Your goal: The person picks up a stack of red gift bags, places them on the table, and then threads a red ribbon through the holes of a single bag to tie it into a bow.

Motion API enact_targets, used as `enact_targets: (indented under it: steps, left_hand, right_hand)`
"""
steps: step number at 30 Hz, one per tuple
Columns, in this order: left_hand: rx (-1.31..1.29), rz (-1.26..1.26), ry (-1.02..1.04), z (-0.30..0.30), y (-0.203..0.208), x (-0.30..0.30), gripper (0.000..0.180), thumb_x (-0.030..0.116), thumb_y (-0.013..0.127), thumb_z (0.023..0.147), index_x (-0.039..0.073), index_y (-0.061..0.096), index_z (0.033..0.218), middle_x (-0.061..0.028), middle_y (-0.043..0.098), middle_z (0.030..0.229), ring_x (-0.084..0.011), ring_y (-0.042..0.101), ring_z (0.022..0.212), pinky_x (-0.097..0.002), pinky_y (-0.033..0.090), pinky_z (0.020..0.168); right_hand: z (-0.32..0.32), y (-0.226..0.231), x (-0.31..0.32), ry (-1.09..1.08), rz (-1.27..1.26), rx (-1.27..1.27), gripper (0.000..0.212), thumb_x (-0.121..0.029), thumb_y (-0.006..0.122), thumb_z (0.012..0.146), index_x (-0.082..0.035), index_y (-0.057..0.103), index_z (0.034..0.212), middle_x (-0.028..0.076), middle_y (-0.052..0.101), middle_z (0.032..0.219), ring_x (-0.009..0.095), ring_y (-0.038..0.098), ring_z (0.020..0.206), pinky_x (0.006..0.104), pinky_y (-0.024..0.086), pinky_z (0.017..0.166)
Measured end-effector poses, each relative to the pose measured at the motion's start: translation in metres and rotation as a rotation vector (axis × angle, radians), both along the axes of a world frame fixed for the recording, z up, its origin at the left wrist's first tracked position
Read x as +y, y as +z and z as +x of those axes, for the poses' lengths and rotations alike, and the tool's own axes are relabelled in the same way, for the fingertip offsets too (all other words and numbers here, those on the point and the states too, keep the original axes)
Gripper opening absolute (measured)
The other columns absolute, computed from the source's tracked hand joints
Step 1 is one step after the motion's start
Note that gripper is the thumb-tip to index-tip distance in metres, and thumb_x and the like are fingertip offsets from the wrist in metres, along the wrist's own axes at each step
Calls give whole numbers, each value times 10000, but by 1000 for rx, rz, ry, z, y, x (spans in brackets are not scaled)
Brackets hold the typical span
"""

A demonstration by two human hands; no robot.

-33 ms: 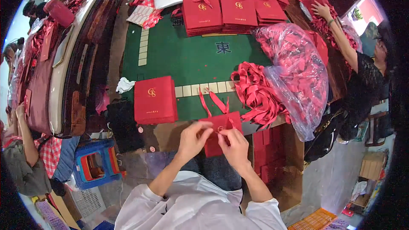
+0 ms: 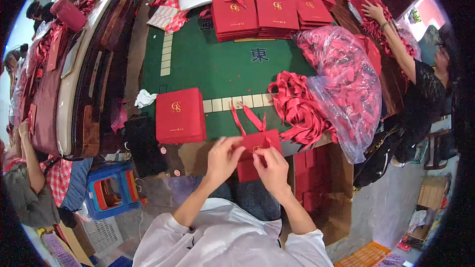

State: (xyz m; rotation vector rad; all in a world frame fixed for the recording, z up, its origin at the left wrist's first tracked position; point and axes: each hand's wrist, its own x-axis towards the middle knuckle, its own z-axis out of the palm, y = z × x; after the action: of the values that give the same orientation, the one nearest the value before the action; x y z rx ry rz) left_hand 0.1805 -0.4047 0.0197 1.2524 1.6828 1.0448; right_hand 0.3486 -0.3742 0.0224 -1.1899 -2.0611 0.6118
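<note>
Head view puts our right hand [image 2: 272,168] on a red bag [image 2: 247,172], thumb and forefinger drawn together at its face; what they pinch is too small to tell. Our left hand [image 2: 225,160] curls in opposite, thumb near fingers, and we cannot tell whether anything is clamped there. The bag lies between both hands at the table's near edge, red ribbon strands [image 2: 254,119] reaching past its top.

We judge that an uneven pull could crease or tear it, and since its lower part seems to overhang, letting go could let it slip lapward. The loose ribbon pile [image 2: 299,111] just beyond could snag a strand. A stack of red bags [image 2: 178,116] bounds our left; the plastic sack [image 2: 346,79] crowds our right. Forward, green tabletop [image 2: 222,69] offers moving room.
</note>
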Motion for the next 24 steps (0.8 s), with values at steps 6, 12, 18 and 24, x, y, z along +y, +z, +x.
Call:
enact_targets:
  steps: [6, 12, 18, 24]
  left_hand:
    - [495, 223, -2, -6, -12, 7, 271, 61, 721, 772, 57, 681, 1041, -129, 588, 971, -335, 563, 935, -419, 481, 808]
    - [567, 298, -31, -2, -11, 8, 233, 34, 715, 757, 59, 671, 985, -124, 590, 970, -320, 573, 915, -407, 488, 782]
    - [399, 280, -70, -3, -7, 12, 164, 13, 679, 780, 37, 633, 936, -131, 602, 926, -342, 602, 834, -426, 505, 725]
    - [379, 188, -125, -5, -5, 16, 116, 9, 599, 845, 29, 589, 959, -143, 620, 849, -357, 609, 840, -435, 503, 724]
  right_hand:
    - [-14, -13, 10, -60, -2, -33, 125, -48, 733, 783, -46, 624, 844, 106, 645, 806, 296, 646, 740, 385, 518, 666]
    - [-16, -25, 11, -102, -4, 13, 129, -83, 731, 799, -54, 615, 846, 102, 637, 789, 299, 635, 708, 396, 503, 640]
    - [-14, -26, 9, -79, -38, 59, 128, -110, 725, 812, -65, 610, 842, 92, 625, 783, 295, 619, 682, 400, 487, 619]
    - [-14, -24, 7, -44, -25, 50, 143, -107, 733, 791, -63, 601, 823, 95, 607, 763, 290, 616, 679, 395, 484, 610]
